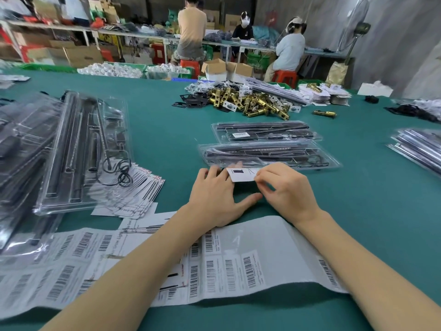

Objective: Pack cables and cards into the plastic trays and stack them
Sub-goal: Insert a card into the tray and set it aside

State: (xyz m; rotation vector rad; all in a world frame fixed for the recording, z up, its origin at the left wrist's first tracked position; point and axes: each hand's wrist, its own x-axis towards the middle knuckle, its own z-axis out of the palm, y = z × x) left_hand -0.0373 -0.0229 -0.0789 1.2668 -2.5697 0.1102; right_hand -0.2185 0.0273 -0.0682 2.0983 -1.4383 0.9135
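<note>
Right hand (285,187) pinches 1 thin, light, bendable card (241,175) by its edge, left hand (214,197) lies flat alongside, just before the nearest tray (269,156).

trays (269,155) ahead, bare cloth (167,139) between stacks

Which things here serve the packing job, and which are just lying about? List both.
Job: card held by left hand and right hand; near tray; far tray; tray stack; loose cards.
Lying about: brass latches; label sheets.
</note>
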